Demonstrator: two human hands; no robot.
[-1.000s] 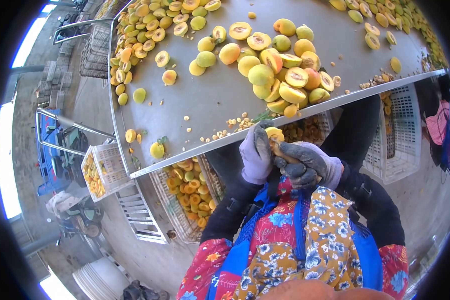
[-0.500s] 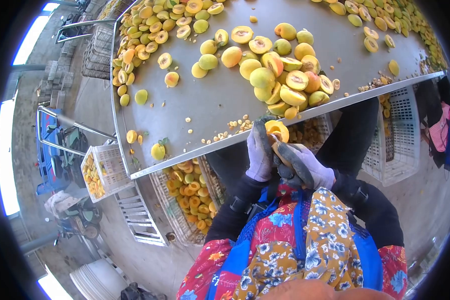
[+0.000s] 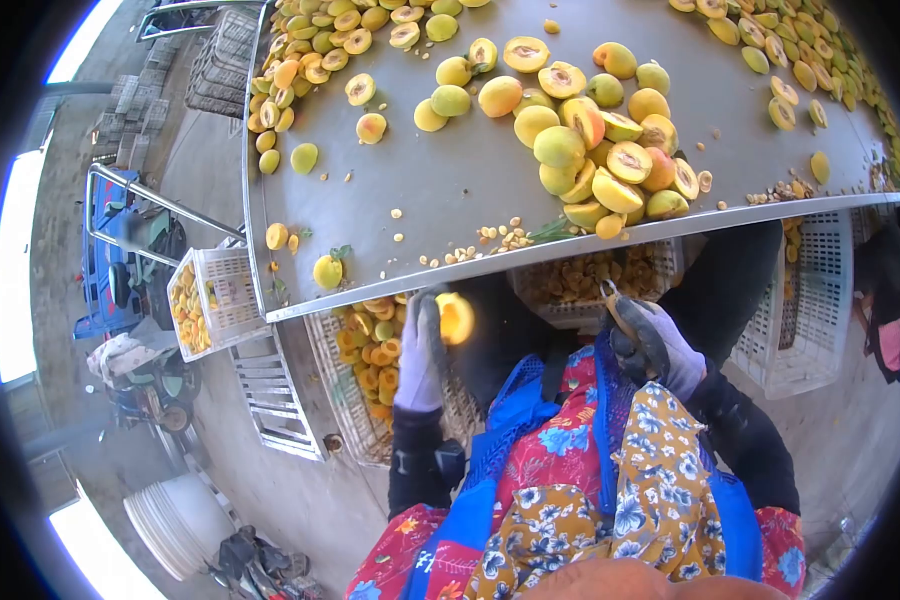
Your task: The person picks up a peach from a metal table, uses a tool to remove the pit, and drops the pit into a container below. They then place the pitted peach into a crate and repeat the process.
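Observation:
My left hand [image 3: 422,352], in a lilac and dark glove, is beside a hollowed yellow fruit half [image 3: 456,318], over the crate of fruit halves [image 3: 380,375]. The fruit is slightly blurred, and whether the fingers still touch it is unclear. My right hand [image 3: 660,345], gloved alike, is closed around a pitting tool [image 3: 624,318] with a small metal loop at its tip, in front of my lap. A pile of whole and halved fruits [image 3: 595,150] lies near the edge of the metal table [image 3: 390,185], with loose pits [image 3: 500,238] beside it.
More fruit [image 3: 320,40] covers the table's far left and right. Under its edge stands a crate of brownish scraps [image 3: 595,280]. A white crate [image 3: 805,290] is at the right, another crate [image 3: 220,290] at the left. Part of a person [image 3: 885,310] shows at the far right.
My hands have moved apart. The left went leftward with the hollowed fruit half, from the table edge to over the crate; the right moved slightly right with the tool. The view has shifted.

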